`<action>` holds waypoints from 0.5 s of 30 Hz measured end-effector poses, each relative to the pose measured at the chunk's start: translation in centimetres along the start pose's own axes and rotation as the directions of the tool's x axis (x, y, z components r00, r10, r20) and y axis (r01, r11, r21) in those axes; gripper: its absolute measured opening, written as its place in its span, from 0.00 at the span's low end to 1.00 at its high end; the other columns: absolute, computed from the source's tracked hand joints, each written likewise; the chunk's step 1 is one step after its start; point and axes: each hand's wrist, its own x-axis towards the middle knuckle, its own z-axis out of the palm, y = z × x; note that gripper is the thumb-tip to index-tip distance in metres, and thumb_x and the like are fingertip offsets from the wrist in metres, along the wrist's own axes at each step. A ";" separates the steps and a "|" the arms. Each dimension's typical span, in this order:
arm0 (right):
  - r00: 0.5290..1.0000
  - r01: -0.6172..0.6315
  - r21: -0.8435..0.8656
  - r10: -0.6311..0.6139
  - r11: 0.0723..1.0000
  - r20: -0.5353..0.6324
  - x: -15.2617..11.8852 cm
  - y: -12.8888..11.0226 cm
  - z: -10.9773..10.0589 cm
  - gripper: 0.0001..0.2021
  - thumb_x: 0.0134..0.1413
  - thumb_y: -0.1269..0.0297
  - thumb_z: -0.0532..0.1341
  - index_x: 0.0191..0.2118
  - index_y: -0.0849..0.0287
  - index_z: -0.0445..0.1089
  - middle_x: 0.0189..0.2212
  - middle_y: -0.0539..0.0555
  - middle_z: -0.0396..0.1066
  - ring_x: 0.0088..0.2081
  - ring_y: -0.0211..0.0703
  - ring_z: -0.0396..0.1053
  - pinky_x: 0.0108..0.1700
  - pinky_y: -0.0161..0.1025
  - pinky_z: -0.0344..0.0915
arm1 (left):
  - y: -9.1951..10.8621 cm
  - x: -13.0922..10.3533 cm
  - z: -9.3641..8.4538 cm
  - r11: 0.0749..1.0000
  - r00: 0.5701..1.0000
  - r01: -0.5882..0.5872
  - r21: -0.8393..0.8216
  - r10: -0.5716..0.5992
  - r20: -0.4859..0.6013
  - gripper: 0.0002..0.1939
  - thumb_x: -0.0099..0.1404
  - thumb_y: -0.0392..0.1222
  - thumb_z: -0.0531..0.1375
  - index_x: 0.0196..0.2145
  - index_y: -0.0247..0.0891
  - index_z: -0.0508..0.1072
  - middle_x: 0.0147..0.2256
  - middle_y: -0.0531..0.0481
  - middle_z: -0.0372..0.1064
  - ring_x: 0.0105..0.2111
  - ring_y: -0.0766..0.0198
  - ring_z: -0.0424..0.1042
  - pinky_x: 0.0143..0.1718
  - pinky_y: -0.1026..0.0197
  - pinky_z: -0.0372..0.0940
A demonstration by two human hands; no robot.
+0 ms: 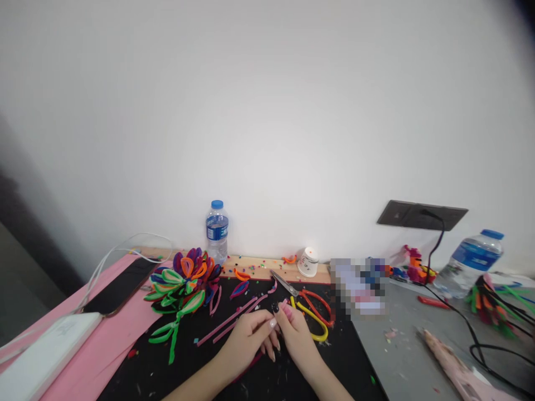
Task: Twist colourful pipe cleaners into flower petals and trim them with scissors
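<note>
White wall fills most of the view, and low down sits a black work mat (pixel 267 384) on a table. Both hands meet near the middle of the mat. The left hand (pixel 246 340) and the right hand (pixel 298 337) are curled close together, fingertips touching, and they pinch a small piece of pink fuzzy pipe cleaner (pixel 285 306) between them. Only a little bit of it shows above the fingers, so how long it is stays hidden. Both hands are closed around it, not spread open.

Just left of the hands lie two long pink pipe cleaner sticks (pixel 228 323). They lie side by side, slanting from the lower left up to the upper right, and their near ends point toward the left hand. The left hand is closer to them than the right one.

Just beside the right hand, on its far side, lies one pair of scissors with red and yellow handles (pixel 311 312). The blades point up and to the left.

Farther left rests one big flower made of green, orange, purple and blue pipe cleaner loops (pixel 184 281). Two clear water bottles with blue caps stand in view, one by the wall (pixel 217 231) and one far right (pixel 472 267). One small white paper cup (pixel 308 262) lies tipped by the wall. One black phone (pixel 121 285) lies on pink paper (pixel 104 345) at the left.
</note>
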 end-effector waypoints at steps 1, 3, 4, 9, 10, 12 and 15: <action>1.000 0.009 -0.020 -0.009 1.000 0.010 0.0 -0.1 -0.1 0.17 0.57 0.55 0.48 0.21 0.58 0.52 0.15 0.43 0.50 0.19 0.33 0.48 0.22 0.32 0.49 | -0.1 0.0 -0.1 0.999 1.000 -0.025 0.022 0.025 -0.015 0.15 0.62 0.47 0.51 0.27 0.33 0.68 0.23 0.52 0.67 0.18 0.69 0.67 0.20 0.68 0.57; 0.999 0.042 -0.098 -0.041 0.994 0.008 0.1 -0.3 -0.6 0.17 0.58 0.56 0.46 0.22 0.58 0.54 0.16 0.45 0.53 0.20 0.33 0.50 0.23 0.32 0.50 | -0.2 0.1 -0.4 0.998 0.995 -0.055 0.040 0.059 -0.084 0.15 0.62 0.47 0.52 0.26 0.32 0.68 0.23 0.53 0.65 0.18 0.69 0.66 0.20 0.68 0.57; 0.998 0.058 -0.161 -0.061 0.985 -0.014 0.2 -0.5 -0.9 0.16 0.58 0.57 0.46 0.22 0.58 0.55 0.17 0.45 0.53 0.20 0.34 0.51 0.24 0.32 0.50 | -0.3 0.2 -0.6 0.998 0.989 -0.060 0.034 0.064 -0.135 0.15 0.61 0.47 0.52 0.27 0.32 0.68 0.22 0.53 0.64 0.18 0.69 0.65 0.20 0.68 0.56; 0.968 0.042 -0.594 -0.181 0.804 -0.177 1.0 -1.0 -3.4 0.08 0.55 0.67 0.48 0.29 0.58 0.60 0.25 0.50 0.62 0.28 0.40 0.60 0.32 0.35 0.55 | -0.4 0.9 -2.0 0.993 0.936 -0.075 -0.096 0.037 -0.351 0.15 0.60 0.50 0.52 0.29 0.33 0.68 0.19 0.57 0.58 0.17 0.71 0.61 0.19 0.68 0.54; 0.963 0.005 -0.674 -0.185 0.739 -0.195 1.1 -1.0 -3.9 0.05 0.52 0.70 0.49 0.31 0.58 0.61 0.28 0.52 0.63 0.32 0.42 0.61 0.34 0.36 0.56 | -0.4 1.0 -2.3 0.989 0.925 -0.083 -0.124 0.030 -0.379 0.16 0.60 0.50 0.52 0.30 0.33 0.68 0.19 0.58 0.56 0.17 0.71 0.59 0.19 0.68 0.54; 0.964 -0.113 -0.810 -0.136 0.575 -0.230 1.1 -0.8 -4.7 0.07 0.45 0.73 0.52 0.32 0.58 0.62 0.32 0.54 0.64 0.35 0.46 0.62 0.35 0.38 0.56 | -0.6 1.1 -2.6 0.980 0.905 -0.096 -0.176 0.012 -0.424 0.17 0.59 0.52 0.52 0.31 0.33 0.68 0.18 0.60 0.53 0.15 0.73 0.55 0.18 0.69 0.52; 0.957 -0.245 -0.885 -0.049 0.395 -0.286 1.0 -0.4 -5.5 0.12 0.38 0.73 0.54 0.35 0.57 0.63 0.35 0.56 0.64 0.37 0.51 0.62 0.34 0.40 0.56 | -0.9 1.2 -3.0 0.964 0.893 -0.106 -0.243 -0.015 -0.450 0.18 0.58 0.53 0.53 0.33 0.33 0.68 0.18 0.62 0.48 0.15 0.75 0.49 0.17 0.70 0.49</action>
